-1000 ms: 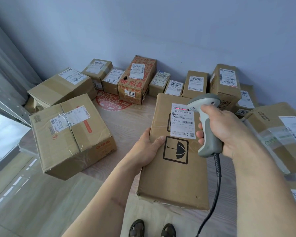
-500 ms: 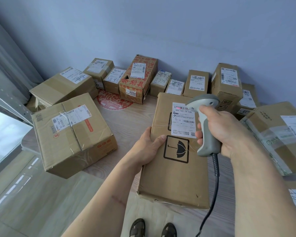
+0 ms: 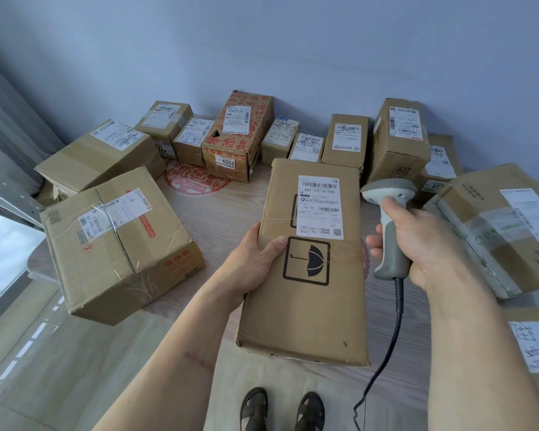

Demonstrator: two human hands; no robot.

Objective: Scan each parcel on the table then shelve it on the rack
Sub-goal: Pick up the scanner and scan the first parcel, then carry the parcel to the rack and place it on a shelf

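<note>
A flat brown parcel [image 3: 308, 309] with a white label [image 3: 319, 206] and a black umbrella mark juts over the table's near edge. My left hand [image 3: 252, 265] grips its left side, thumb on top. My right hand [image 3: 417, 244] is shut on a grey corded barcode scanner [image 3: 388, 219], held just right of the parcel, its head level with the label and apart from it. No red scan line shows on the label.
Several other cardboard parcels stand on the wooden table [image 3: 218, 213]: a big box [image 3: 115, 241] at the left, a red-printed box [image 3: 240, 135] and smaller ones along the back wall, a taped box [image 3: 498, 225] at the right. My sandalled feet show below.
The scanner has moved right, off the label, which now shows whole. The red scan line on the barcode is gone. My left hand still holds the parcel.
</note>
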